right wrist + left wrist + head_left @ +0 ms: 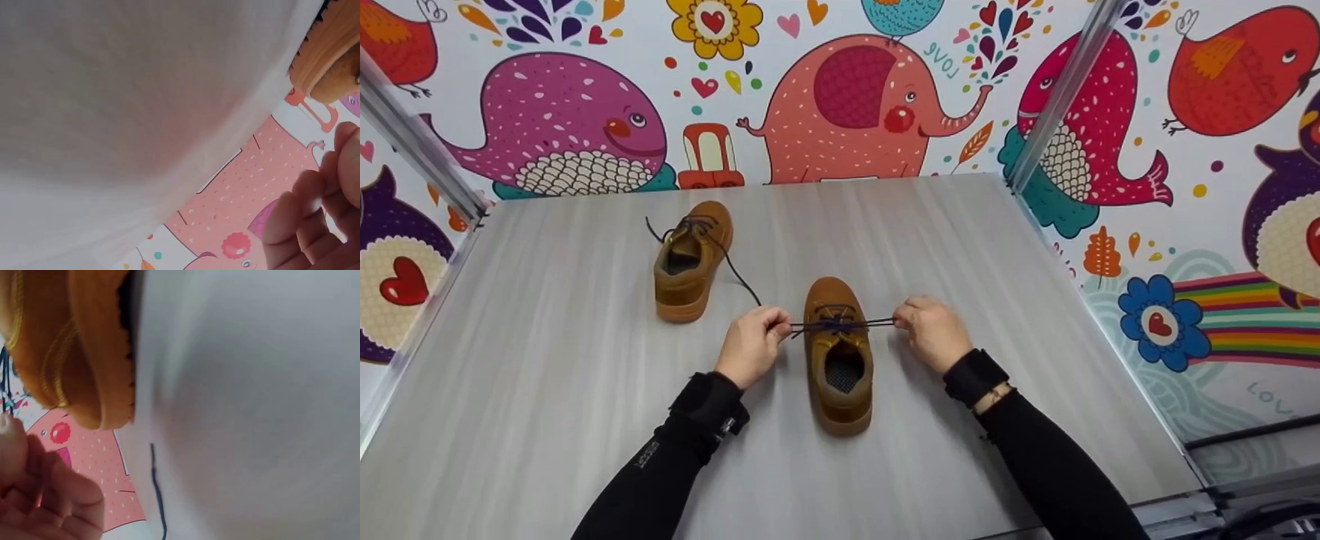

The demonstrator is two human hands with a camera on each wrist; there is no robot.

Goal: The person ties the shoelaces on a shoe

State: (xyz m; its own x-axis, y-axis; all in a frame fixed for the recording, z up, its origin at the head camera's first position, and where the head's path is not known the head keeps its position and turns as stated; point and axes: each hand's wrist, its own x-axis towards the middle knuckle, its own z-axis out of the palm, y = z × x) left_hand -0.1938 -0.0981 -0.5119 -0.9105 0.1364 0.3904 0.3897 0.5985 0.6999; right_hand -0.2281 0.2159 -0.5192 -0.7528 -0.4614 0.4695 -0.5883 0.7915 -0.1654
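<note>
A tan-brown lace-up shoe (844,401) stands upright on the table, toe pointing away from me. Its dark shoelace (837,325) is crossed and knotted over the tongue, with strands stretched taut to both sides. On the left, my left hand (750,345) pinches one side of the lace between thumb and fingers. Opposite it, my right hand (934,334) pinches the other side. Both hands are off the shoe body, at about the height of the knot. In the left wrist view the shoe's sole edge (107,354) shows close to the curled fingers (79,489).
A matching shoe (690,262) stands farther back on the left, its laces untied. One loose lace end (742,281) trails across the table (547,375) toward my left hand. Panels printed with cartoon animals (840,112) enclose the back and sides.
</note>
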